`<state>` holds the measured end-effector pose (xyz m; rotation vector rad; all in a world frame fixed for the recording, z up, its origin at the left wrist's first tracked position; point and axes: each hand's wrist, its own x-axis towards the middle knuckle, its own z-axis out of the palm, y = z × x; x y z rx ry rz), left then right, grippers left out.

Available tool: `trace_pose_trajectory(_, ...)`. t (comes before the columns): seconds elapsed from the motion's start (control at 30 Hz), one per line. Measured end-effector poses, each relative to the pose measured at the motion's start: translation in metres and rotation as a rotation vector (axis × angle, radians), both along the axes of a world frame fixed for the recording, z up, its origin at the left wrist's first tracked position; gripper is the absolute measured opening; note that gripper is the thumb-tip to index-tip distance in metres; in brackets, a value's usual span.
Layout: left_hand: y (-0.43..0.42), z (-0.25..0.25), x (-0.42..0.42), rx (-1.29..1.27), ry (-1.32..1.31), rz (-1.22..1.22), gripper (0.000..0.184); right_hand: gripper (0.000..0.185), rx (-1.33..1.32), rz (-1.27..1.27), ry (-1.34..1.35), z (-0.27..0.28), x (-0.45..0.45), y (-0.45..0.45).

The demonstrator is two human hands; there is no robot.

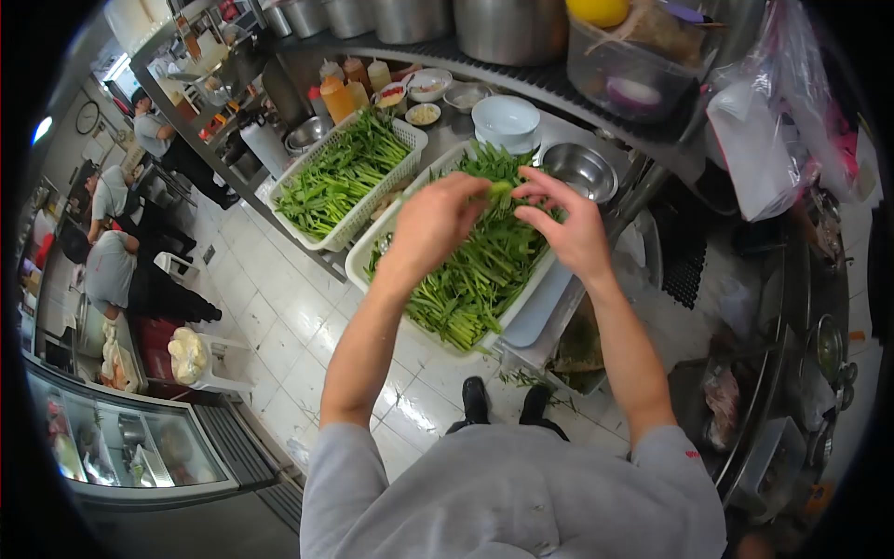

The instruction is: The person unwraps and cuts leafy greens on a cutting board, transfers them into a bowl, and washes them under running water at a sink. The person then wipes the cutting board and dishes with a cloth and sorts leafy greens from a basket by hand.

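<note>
Both my hands are over the nearer white basket, which is heaped with cut leafy greens that look like water spinach. My left hand is closed, its fingertips pinching a light green bit of the greens. Just to the right, my right hand has its thumb and fingers apart, with the fingertips close to that same bit; whether they touch it I cannot tell. A second white basket of similar greens stands to the left.
Behind the baskets are sauce bottles, small bowls, stacked white bowls and a steel bowl. A shelf with steel pots hangs above. Several co-workers stand at the left, beyond the tiled floor.
</note>
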<state>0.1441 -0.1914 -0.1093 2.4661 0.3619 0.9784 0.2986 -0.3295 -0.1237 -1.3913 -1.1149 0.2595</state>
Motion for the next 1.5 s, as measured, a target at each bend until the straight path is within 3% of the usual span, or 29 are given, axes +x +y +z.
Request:
trace_pose_trajectory(0.07,0.021,0.02,-0.006,-0.062,-0.11,0.08,0.02,0.031,0.076,-0.002,0.103,-0.004,0.013,-0.018)
trace_pose_trajectory(0.1,0.028,0.035,-0.017,-0.133,-0.187,0.142,0.023,0.023,0.053,-0.098,0.052,-0.02,0.026,-0.026)
trace_pose_trajectory(0.2,0.041,0.068,-0.042,-0.42,-0.312,0.134,0.029,0.016,-0.282,-0.094,0.023,-0.054,0.05,-0.054)
trace_pose_trajectory(0.37,0.049,0.097,-0.052,-0.462,-0.422,0.14,0.032,0.019,-0.189,0.04,0.08,-0.087,0.047,-0.064)
trace_pose_trajectory(0.43,0.051,0.103,-0.055,-0.439,-0.608,0.226,0.028,0.02,-0.204,0.053,0.068,-0.086,0.046,-0.064)
trace_pose_trajectory(0.5,0.058,0.091,-0.041,-0.327,-0.166,0.194,0.022,0.02,-0.236,0.087,0.002,-0.083,0.041,-0.067)
trace_pose_trajectory(0.6,0.05,0.098,-0.047,-0.458,-0.473,0.282,0.028,0.02,-0.224,0.115,-0.045,-0.077,0.045,-0.068)
trace_pose_trajectory(0.7,0.043,0.099,-0.049,-0.478,-0.344,0.218,0.03,0.016,-0.204,0.095,-0.042,-0.075,0.047,-0.073)
trace_pose_trajectory(0.9,0.039,0.112,-0.061,-0.454,-0.578,0.203,0.03,0.013,-0.24,0.102,0.04,-0.072,0.056,-0.072)
trace_pose_trajectory(0.97,0.046,0.108,-0.06,-0.396,-0.328,0.236,0.027,0.014,-0.244,0.1,0.05,-0.07,0.055,-0.07)
trace_pose_trajectory(1.03,0.04,0.12,-0.069,-0.339,-0.563,0.277,0.026,0.015,-0.189,0.094,0.008,-0.062,0.055,-0.069)
trace_pose_trajectory(1.07,0.043,0.124,-0.069,-0.302,-0.546,0.324,0.025,0.016,-0.168,0.089,0.005,-0.063,0.048,-0.071)
trace_pose_trajectory(1.17,0.037,0.134,-0.075,-0.213,-0.569,0.263,0.025,0.018,-0.209,0.07,-0.002,-0.062,0.043,-0.072)
trace_pose_trajectory(1.23,0.033,0.14,-0.084,-0.285,-0.743,0.254,0.028,0.016,-0.166,0.083,0.053,-0.061,0.039,-0.071)
trace_pose_trajectory(1.4,0.001,0.113,-0.065,-0.492,-0.59,-0.049,0.03,0.011,-0.037,0.168,0.07,-0.027,0.029,-0.079)
trace_pose_trajectory(1.5,-0.03,0.088,-0.047,-0.605,-0.494,-0.14,0.031,0.009,0.246,0.141,-0.126,0.025,0.016,-0.085)
